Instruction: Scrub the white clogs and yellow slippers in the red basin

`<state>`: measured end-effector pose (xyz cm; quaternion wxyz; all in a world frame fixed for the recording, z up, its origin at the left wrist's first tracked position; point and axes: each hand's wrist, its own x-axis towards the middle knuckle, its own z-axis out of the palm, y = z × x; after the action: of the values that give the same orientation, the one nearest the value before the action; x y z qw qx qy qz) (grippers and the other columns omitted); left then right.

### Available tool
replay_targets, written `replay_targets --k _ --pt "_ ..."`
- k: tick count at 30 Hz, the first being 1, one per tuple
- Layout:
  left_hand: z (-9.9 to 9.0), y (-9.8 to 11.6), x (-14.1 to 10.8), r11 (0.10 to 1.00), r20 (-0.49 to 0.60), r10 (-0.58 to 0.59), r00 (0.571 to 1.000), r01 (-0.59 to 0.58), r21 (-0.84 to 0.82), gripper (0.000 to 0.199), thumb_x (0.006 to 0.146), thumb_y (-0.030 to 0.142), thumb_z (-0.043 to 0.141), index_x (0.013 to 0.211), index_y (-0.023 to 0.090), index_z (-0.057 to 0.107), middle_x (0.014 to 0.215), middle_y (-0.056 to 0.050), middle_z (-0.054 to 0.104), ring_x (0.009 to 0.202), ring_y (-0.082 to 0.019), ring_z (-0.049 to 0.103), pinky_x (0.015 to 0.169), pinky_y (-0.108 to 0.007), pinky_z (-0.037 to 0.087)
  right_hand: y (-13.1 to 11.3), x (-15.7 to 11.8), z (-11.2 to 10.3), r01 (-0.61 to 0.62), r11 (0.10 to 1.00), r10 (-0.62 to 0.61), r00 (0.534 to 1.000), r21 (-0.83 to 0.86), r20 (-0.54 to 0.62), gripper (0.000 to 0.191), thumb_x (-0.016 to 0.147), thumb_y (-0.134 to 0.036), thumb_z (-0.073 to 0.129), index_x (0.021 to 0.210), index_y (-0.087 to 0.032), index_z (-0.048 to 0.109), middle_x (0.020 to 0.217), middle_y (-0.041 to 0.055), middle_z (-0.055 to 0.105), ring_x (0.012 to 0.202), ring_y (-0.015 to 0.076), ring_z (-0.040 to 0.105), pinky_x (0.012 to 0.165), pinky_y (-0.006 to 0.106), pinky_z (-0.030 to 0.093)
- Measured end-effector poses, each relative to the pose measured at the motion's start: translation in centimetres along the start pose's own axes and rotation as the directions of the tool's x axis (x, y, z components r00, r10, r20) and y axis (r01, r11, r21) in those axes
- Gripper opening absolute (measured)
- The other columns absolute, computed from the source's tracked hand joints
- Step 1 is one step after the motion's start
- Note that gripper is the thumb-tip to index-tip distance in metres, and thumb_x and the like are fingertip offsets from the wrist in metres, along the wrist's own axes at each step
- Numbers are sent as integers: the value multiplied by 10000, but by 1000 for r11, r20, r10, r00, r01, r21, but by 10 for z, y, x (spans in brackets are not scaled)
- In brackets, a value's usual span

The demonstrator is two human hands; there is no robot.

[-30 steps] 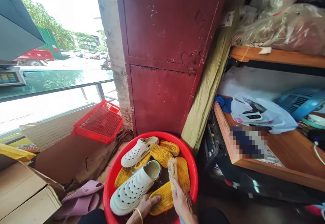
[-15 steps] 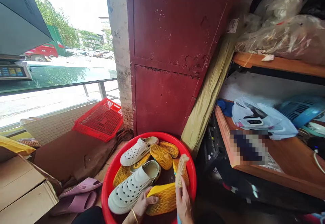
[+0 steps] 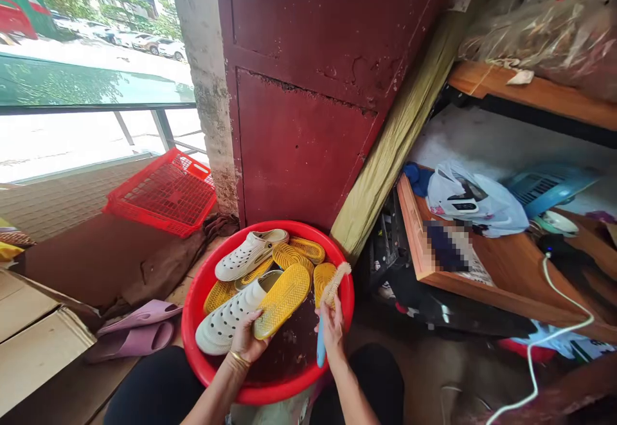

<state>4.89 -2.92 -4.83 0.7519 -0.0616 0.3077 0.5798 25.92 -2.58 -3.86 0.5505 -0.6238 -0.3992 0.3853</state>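
My left hand (image 3: 251, 340) grips the heel end of a yellow slipper (image 3: 283, 301), its patterned sole turned up, over the red basin (image 3: 341, 341). In my right hand (image 3: 332, 330) is a scrub brush (image 3: 336, 283) with pale bristles and a blue handle, held upright at the basin's right side, apart from the slipper. Two white clogs with holes, one near (image 3: 214, 332) and one farther back (image 3: 247, 254), lie in the basin's left half. Several other yellow slippers (image 3: 308, 249) rest around them. Dark water (image 3: 289, 364) shows at the bottom.
Purple slippers (image 3: 144, 338) and a cardboard box (image 3: 43, 348) lie to the left. A red plastic crate (image 3: 164, 193) sits behind them. Beyond the basin stands a dark red metal door (image 3: 299, 155). Wooden shelving (image 3: 511, 283) with a plastic bag (image 3: 475, 203) is at the right.
The yellow slipper has been tilted up, its toe now pointing away. The brush has moved off it to the right. My view has tipped downward.
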Motion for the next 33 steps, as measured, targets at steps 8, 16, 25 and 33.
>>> replay_targets --k 8,16,25,33 --pt "3 -1 3 998 16 -47 999 46 32 238 896 300 666 1061 131 693 861 -92 792 782 -236 768 826 -403 628 -19 -27 54 4 996 -29 956 86 291 819 862 -541 615 1564 -222 341 1029 65 707 435 86 554 384 220 497" --pt "0 -14 11 975 72 -78 994 61 212 292 857 321 758 1094 158 712 1001 -102 804 784 -201 765 715 -273 604 -33 -19 58 128 985 -73 914 -112 399 721 843 -392 634 1529 -250 460 1007 64 732 456 107 574 346 192 461" --pt "6 -10 4 990 167 -20 986 -4 140 558 737 115 801 1273 176 663 1157 -103 782 1110 -294 728 996 -395 560 6 -54 25 298 914 -196 918 -276 344 633 927 -455 535 1510 -210 511 1220 134 724 766 254 758 611 338 649" --pt "1 -3 3 993 194 -39 980 17 115 463 832 194 740 1286 228 662 1176 -80 777 1118 -272 720 981 -394 560 -47 -15 44 599 677 -419 792 -428 444 537 1014 -355 350 1498 -221 542 1253 136 721 1146 298 691 982 408 566"
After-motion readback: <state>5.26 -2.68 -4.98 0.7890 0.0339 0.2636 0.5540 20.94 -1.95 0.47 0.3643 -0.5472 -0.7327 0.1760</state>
